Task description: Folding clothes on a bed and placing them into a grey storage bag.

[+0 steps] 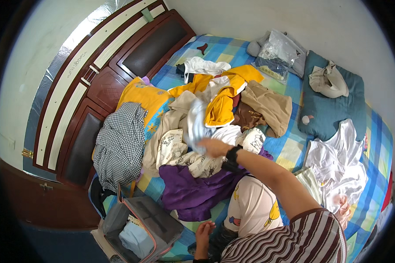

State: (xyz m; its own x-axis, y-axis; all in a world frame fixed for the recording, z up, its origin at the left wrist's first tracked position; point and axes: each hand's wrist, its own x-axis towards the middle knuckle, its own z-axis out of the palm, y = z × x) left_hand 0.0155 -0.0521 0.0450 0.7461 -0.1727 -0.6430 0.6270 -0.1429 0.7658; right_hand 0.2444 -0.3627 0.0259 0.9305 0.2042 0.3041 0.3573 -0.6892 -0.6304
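My right hand (215, 148), with a black watch on its wrist, grips a light blue and white cloth (197, 121) that is blurred by motion. Beneath and around it lies a heap of clothes: a cream printed garment (207, 164), a beige garment (158, 138), and a yellow garment with white trim (220, 108). A purple garment (191, 190) spreads along the heap's near side. My left hand (204, 229) rests low in front of me, fingers curled, with nothing visible in it. Left of it, a grey fabric storage box (161, 220) stands unzipped, with a folded light blue cloth (136, 238) inside.
A checked garment (120, 141) and yellow pillow (144, 98) lie by the wooden headboard (108, 85). White garments (335, 164) and a teal cushion (332, 111) bearing a beige item (329, 80) are rightward. Plastic-bagged clothing (276, 56) sits at the wall on the checked bedspread (227, 46).
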